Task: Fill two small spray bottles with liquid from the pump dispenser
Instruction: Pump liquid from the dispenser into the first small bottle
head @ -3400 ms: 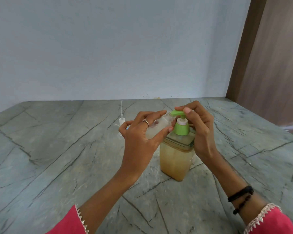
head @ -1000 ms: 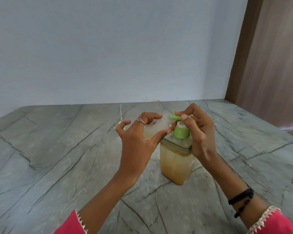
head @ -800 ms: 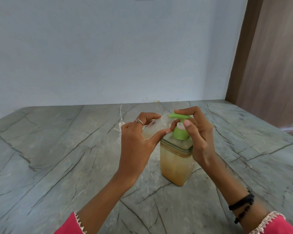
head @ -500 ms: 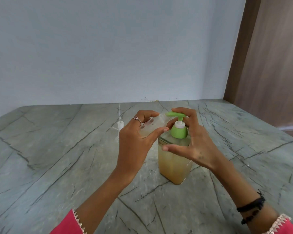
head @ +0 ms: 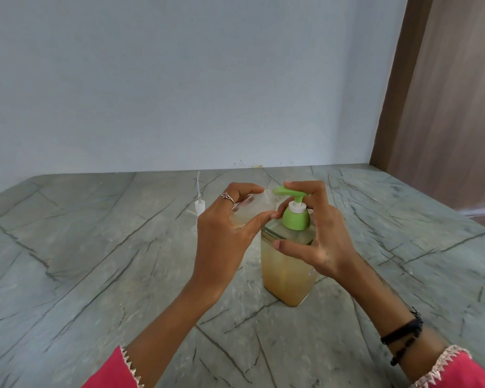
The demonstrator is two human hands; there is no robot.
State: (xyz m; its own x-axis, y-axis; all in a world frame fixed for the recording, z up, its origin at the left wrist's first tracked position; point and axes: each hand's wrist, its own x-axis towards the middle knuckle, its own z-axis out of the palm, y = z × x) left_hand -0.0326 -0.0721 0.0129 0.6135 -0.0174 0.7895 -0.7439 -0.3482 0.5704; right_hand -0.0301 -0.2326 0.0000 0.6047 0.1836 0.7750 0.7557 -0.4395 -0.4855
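Note:
A square clear pump dispenser (head: 286, 278), mostly full of amber liquid, stands on the stone table with its green pump head (head: 289, 191) raised. My right hand (head: 322, 236) wraps around its top: the index finger lies over the pump head and the thumb reaches across the front of the shoulder. My left hand (head: 224, 242) grips a small clear spray bottle (head: 249, 211) without its cap, tilted with its mouth at the pump's nozzle. The bottle's lower part is hidden behind my fingers.
A white spray cap with its dip tube (head: 199, 206) pointing up stands on the grey veined stone table (head: 95, 247), just behind my left hand. A pale wall runs along the back, and a brown wooden panel (head: 445, 107) rises at the right.
The pump head has come up from its pressed position. My right thumb has dropped from the pump to the front of the dispenser's shoulder. My left hand keeps the small bottle at the nozzle.

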